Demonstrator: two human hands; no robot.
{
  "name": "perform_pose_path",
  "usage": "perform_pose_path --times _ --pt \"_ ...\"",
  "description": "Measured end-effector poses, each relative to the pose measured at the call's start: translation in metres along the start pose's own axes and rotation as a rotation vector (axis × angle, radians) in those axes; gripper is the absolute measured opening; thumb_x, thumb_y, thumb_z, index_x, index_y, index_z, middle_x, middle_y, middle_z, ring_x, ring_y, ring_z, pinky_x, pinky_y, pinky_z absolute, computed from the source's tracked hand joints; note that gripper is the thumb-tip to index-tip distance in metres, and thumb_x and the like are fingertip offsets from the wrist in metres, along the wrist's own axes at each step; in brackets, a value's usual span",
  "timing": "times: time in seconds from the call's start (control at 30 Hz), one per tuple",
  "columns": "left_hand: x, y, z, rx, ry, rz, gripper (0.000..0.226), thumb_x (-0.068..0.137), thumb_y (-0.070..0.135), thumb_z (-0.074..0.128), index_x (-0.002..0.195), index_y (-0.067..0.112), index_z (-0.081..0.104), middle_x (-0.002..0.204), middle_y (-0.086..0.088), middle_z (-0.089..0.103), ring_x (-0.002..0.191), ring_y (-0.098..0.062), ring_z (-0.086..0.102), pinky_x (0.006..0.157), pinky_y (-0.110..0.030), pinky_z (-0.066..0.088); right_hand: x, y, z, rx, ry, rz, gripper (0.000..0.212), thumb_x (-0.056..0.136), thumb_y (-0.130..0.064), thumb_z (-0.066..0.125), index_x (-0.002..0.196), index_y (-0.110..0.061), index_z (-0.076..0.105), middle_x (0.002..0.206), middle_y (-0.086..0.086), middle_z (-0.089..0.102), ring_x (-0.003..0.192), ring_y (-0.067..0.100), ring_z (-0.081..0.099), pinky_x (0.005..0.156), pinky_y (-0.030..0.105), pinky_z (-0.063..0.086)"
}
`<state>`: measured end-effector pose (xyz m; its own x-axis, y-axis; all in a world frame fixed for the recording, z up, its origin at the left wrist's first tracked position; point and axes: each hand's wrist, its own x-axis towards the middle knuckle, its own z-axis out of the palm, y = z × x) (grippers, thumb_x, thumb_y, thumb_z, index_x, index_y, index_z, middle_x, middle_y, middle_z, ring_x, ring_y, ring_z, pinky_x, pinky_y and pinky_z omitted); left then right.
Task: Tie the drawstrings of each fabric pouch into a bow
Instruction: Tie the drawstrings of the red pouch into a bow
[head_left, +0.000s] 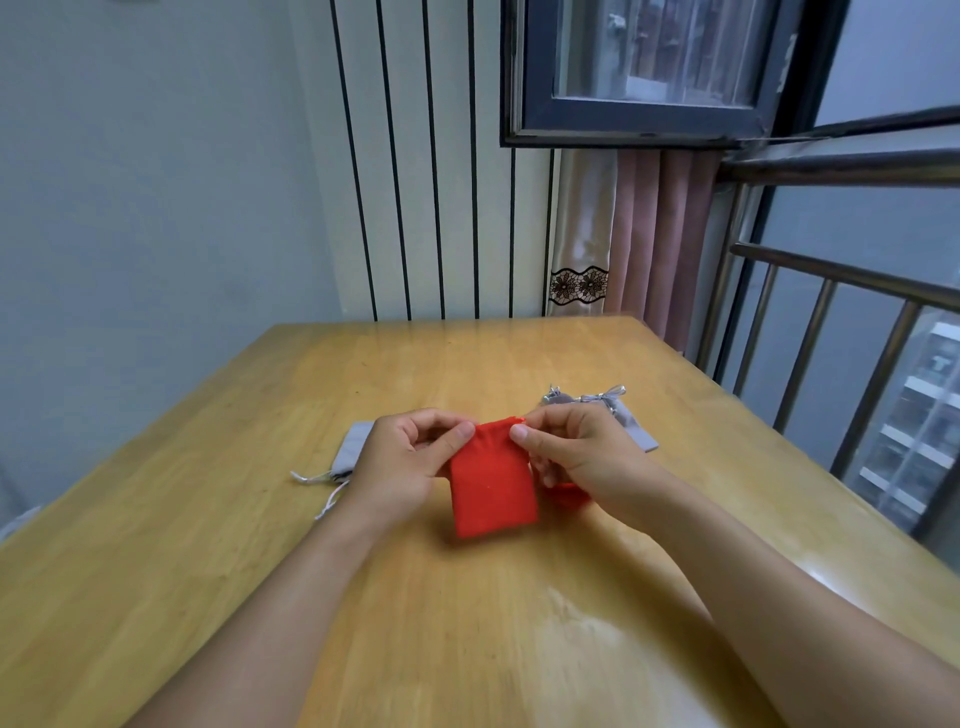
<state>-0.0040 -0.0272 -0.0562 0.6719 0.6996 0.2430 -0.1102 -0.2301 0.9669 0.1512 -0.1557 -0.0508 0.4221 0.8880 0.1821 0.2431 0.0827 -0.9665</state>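
Note:
A red fabric pouch (492, 483) hangs upright above the wooden table (363, 597), held by its top edge. My left hand (410, 457) pinches the top left corner between thumb and fingers. My right hand (566, 452) pinches the top right corner. Its drawstrings are hidden behind my fingers. A second red piece (569, 492) shows under my right hand. A grey pouch (353, 449) lies behind my left hand with loose pale strings (317, 480) trailing left. Another grey pouch (631, 426) lies behind my right hand, its silver strings (597, 397) tied in a bow.
A wall with dark vertical stripes (436, 208) rises past the table's far edge. A pink curtain (654, 234), a window and a metal railing (831, 322) stand to the right of the table.

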Motion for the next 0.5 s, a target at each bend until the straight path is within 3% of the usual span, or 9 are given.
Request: perform_pose_path --times 0.17,0.3,0.5 --pt "0.004 -0.004 -0.01 0.109 0.07 0.004 0.01 0.084 0.018 0.075 0.085 0.008 0.076 0.062 -0.003 0.067 0.05 -0.011 0.057 0.051 -0.018 0.047 0.004 0.004 -0.006 0.011 0.072 0.018 0.023 0.093 -0.026 0.067 0.08 -0.008 0.072 0.06 0.002 0.054 0.058 0.017 0.049 0.053 0.023 0.044" --pt "0.005 -0.007 -0.017 0.32 0.065 0.003 0.031 0.088 0.031 0.071 0.065 0.01 0.067 0.043 0.009 0.046 0.041 -0.006 0.038 0.047 -0.017 0.033 0.005 0.002 -0.007 0.064 0.112 0.039 0.026 0.098 -0.024 0.062 0.078 -0.008 0.066 0.059 -0.001 0.058 0.058 0.012 0.052 0.053 0.023 0.043" --pt "0.007 -0.007 -0.019 0.198 0.118 -0.09 0.045 0.095 0.043 0.057 0.063 0.012 0.053 0.051 -0.001 0.043 0.046 -0.015 0.037 0.051 -0.028 0.034 0.006 0.002 -0.011 0.087 0.181 0.08 0.039 0.097 -0.025 0.063 0.061 -0.013 0.058 0.064 0.006 0.055 0.054 0.014 0.049 0.05 0.024 0.04"
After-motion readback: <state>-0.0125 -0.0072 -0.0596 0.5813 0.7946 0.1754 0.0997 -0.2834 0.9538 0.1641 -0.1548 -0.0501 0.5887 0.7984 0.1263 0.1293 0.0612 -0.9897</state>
